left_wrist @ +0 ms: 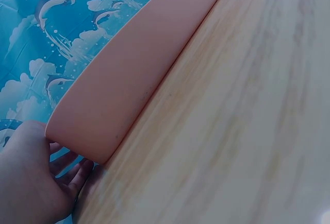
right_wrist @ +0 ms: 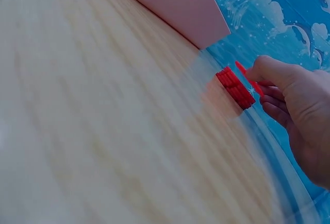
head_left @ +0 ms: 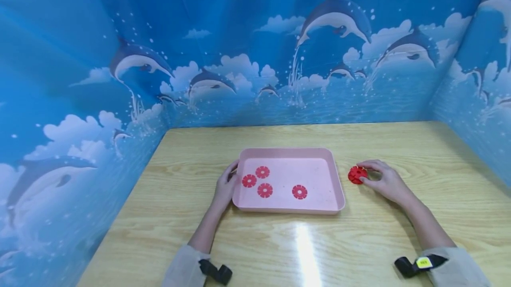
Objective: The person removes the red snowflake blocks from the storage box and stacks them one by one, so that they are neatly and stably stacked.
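Left hand loosely spread against the tray's left edge, lift the 1 red disc the right hand pinches cleanly off the stack beyond the tray's right edge

The tray looks like smooth matt plastic; the notched discs look plastic too. The tabletop is wood-grained, glossy where light strikes; the backdrop seems lightly wrinkled sheeting, the sleeves matt cloth.

We are seeing a bright head view, white glare streaking the pale wood-grain table at five o'clock and sheen paling the blue dolphin-printed sheet at ten; both wrist views are looking dimmer, hazier.
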`<state>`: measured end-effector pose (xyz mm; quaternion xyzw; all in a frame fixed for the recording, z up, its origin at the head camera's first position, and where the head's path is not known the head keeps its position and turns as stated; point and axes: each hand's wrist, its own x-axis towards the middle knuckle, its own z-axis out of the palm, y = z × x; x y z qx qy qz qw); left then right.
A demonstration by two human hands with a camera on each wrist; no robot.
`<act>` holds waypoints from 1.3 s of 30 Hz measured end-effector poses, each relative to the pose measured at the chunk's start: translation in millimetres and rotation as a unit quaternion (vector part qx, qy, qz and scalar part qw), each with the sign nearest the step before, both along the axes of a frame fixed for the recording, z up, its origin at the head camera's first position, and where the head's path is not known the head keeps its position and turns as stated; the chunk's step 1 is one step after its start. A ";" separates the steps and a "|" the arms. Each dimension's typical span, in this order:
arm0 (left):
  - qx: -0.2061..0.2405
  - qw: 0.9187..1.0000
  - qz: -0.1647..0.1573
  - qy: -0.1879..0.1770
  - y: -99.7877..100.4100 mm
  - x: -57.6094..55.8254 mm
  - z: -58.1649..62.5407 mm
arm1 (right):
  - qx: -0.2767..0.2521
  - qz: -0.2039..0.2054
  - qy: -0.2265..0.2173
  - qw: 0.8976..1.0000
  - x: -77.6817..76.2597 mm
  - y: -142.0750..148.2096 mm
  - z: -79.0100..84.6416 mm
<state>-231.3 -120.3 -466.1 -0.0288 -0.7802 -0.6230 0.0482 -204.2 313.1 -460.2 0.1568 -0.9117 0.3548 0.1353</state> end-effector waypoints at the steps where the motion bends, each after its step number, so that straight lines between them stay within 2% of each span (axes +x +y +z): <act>1: 0.000 1.000 -0.001 0.001 -0.1 0.2 0.0 | 0.000 0.000 -0.001 1.000 0.0 0.1 -0.2; 16: 0.015 1.000 -0.014 -0.013 -0.2 0.9 3.1 | 0.009 0.006 -0.016 1.000 1.7 0.5 0.8; 23: 0.003 1.000 -0.016 -0.010 7.1 20.2 35.3 | 0.011 0.010 -0.022 1.000 1.4 0.4 0.8; 39: 0.005 1.000 -0.021 -0.005 5.2 18.8 32.8 | 0.012 0.012 -0.021 1.000 0.2 2.3 -3.1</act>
